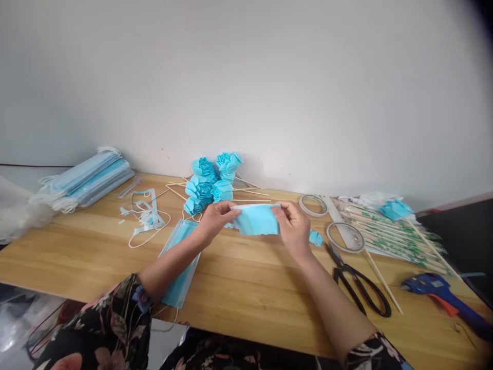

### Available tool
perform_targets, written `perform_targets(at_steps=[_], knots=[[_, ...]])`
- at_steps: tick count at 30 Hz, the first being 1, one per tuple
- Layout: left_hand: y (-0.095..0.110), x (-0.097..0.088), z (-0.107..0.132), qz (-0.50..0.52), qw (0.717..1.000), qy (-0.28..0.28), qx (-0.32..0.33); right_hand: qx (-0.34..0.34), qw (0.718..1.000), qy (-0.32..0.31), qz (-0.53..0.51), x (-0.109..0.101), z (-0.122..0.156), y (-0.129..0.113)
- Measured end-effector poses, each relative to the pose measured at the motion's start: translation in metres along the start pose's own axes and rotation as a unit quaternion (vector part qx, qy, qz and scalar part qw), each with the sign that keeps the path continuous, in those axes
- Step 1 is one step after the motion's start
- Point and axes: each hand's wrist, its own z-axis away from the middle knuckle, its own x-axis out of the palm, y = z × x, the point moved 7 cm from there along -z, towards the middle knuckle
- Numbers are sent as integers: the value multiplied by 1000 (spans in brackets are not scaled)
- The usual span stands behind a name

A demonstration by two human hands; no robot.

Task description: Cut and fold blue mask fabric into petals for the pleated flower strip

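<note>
A blue piece of face mask [256, 220] is stretched between both hands just above the wooden table [246, 288]. My left hand [215, 218] pinches its left end, and my right hand [295, 226] pinches its right end. Behind the hands lies a cluster of blue mask flowers [210, 181] on thin wooden sticks. A flat blue face mask [181, 262] lies under my left forearm. A small blue scrap [316, 238] sits beside my right hand.
A stack of blue masks [87, 179] lies at the far left, cut ear loops and strips [146, 216] near it. Right of the hands are two tape rolls [313, 204], black scissors [358, 282], bundled sticks [389, 231] and a blue glue gun [442, 293].
</note>
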Motion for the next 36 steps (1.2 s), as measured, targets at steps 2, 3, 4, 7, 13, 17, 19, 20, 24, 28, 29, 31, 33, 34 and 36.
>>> perform_targets(at_steps=[2,3,4,7,13,17,19,20,24,28,29,31,33,34,36], knots=[[-4,-6,2,33,999,35,-4,24,999,-20,-28,5,1,9],[-6,-9,3,39,998,47,-6,31,998,-33,-37,9,2,12],[-8,-11,4,43,998,55,-7,33,998,-46,-40,12,2,14],[-14,-14,6,60,996,66,-5,26,998,-61,-22,17,4,13],[-19,-1,9,191,981,39,-16,8,999,-25,18,16,8,6],[-19,12,10,236,971,-30,-39,31,999,1,15,11,9,7],[-20,13,9,232,971,-46,-45,41,999,4,10,9,10,6],[-22,12,9,225,972,-44,-47,42,999,3,10,8,11,5],[-28,6,8,186,981,-13,-57,39,999,4,19,7,17,3],[-30,2,9,129,990,7,-53,41,999,20,17,6,23,4],[-30,1,9,113,992,9,-52,41,999,20,15,6,24,4],[-30,-1,9,88,995,13,-49,44,999,20,14,7,25,6],[-30,-3,9,65,997,19,-42,49,999,20,13,8,25,7],[-30,-5,8,54,998,23,-39,50,998,20,13,8,25,8],[-30,-6,8,36,998,28,-35,52,998,23,8,8,24,9]])
